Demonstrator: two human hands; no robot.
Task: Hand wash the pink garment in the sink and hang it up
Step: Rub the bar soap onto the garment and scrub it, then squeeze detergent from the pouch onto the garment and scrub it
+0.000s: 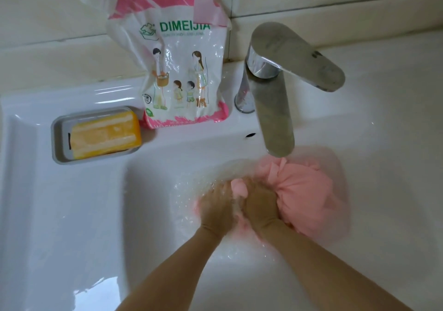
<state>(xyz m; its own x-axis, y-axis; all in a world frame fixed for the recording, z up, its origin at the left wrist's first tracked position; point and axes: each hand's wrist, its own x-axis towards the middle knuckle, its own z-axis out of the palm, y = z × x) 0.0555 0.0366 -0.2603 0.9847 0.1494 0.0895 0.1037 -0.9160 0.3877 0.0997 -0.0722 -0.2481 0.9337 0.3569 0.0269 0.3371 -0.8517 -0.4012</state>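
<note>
Both hands are gripping the pink garment (pixel 304 188) underwater in the sink (pixel 153 215). The left hand (pixel 217 211) and right hand (pixel 260 205) are clenching bunched folds tightly.

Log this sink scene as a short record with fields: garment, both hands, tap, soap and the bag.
pink garment: bunched and wet, in the sink basin
left hand: grips the pink garment, in the water
right hand: grips the pink garment, next to the left hand
faucet: chrome, spout above the garment; flow unclear
soap: yellow bar in a grey soap dish on the left ledge
detergent bag: pink and white, upright on the back ledge, left of the faucet
</note>
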